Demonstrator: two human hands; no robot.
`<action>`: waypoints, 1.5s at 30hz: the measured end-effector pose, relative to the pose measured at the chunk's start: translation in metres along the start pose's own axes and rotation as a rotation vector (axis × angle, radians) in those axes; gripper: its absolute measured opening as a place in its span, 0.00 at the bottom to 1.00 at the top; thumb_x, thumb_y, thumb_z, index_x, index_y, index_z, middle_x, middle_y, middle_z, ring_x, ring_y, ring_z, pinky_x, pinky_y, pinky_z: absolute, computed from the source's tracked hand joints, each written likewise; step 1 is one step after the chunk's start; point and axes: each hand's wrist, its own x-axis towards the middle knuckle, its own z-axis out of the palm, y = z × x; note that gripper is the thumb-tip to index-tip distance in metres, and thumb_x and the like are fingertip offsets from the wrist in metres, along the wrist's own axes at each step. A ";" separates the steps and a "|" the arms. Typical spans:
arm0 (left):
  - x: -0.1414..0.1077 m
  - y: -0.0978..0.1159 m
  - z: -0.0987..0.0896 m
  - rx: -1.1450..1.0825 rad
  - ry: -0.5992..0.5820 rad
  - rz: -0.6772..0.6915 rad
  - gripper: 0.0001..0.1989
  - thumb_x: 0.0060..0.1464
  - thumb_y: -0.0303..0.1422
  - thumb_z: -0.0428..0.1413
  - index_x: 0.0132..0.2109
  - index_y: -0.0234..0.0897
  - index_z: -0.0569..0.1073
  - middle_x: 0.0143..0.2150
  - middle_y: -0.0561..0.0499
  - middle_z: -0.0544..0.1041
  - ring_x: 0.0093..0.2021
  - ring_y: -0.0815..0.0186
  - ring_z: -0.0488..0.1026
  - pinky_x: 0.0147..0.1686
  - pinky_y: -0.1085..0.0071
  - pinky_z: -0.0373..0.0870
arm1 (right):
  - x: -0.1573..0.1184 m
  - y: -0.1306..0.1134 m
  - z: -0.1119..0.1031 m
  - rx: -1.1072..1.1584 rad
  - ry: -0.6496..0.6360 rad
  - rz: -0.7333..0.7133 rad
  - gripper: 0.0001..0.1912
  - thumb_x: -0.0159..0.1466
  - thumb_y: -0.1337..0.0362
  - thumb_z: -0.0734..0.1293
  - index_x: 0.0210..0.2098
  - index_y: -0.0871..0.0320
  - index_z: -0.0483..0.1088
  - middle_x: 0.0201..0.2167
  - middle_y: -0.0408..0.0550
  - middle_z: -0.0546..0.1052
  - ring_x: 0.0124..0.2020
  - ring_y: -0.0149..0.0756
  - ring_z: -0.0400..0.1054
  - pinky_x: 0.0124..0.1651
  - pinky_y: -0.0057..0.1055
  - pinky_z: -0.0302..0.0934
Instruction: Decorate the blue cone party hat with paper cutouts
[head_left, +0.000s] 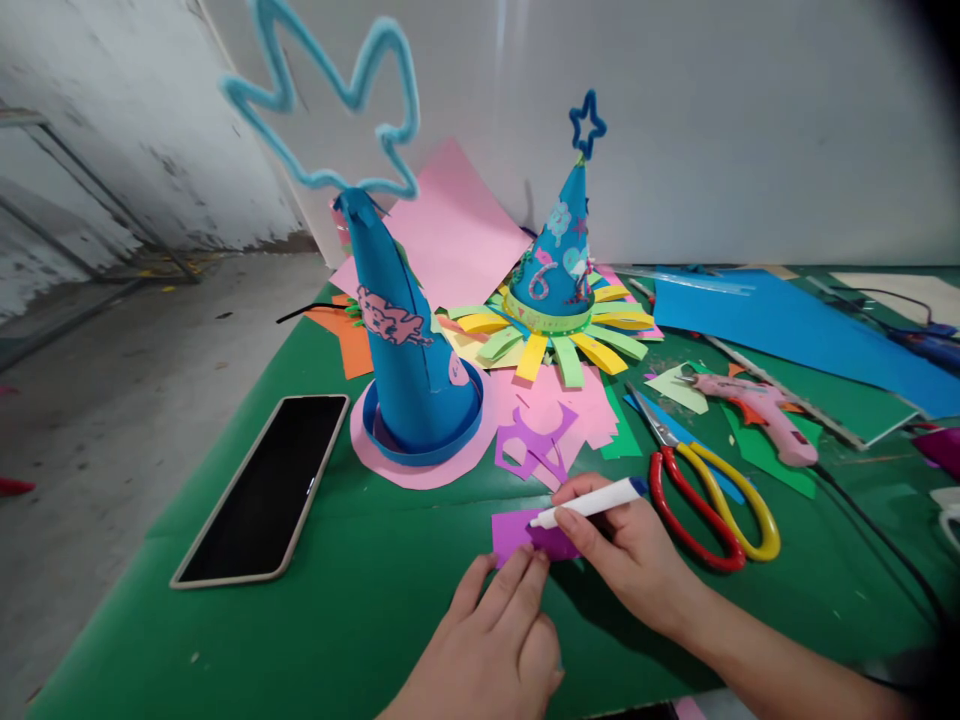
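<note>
While the left hand (491,640) bears on its lower edge, a small purple sheet (510,530) lies on the green bench (300,650) in the head view, directly before the person. The left fingers are extended, slightly parted, with the tips resting on the sheet; they grip nothing. The right fingers are closed in a writing hold around a white marker (596,501), which slants low over the sheet with its tip toward the left. Whether the tip makes contact cannot be determined.

The sheet is judged light, thin and easily creased, and liable to skid on the smooth bench; flat pressure near an edge suits it better than a pinch. The marker appears light, rigid and smooth, best held on the barrel near the tip.

Adjacent items: red-and-yellow scissors (670,445) just beside the right hand; a cut purple scrap (534,440) beyond the sheet; a blue cone (394,370) standing on a pink disc (420,478); a phone (262,490) to the left; and a pink glue gun (757,400) to the right.
</note>
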 end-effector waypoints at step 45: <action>0.000 -0.004 0.003 0.069 0.131 -0.007 0.17 0.59 0.35 0.43 0.24 0.38 0.66 0.37 0.50 0.77 0.45 0.66 0.68 0.48 0.68 0.54 | -0.002 0.002 0.002 0.039 0.017 -0.006 0.07 0.66 0.60 0.56 0.34 0.54 0.61 0.22 0.37 0.59 0.23 0.29 0.53 0.25 0.25 0.51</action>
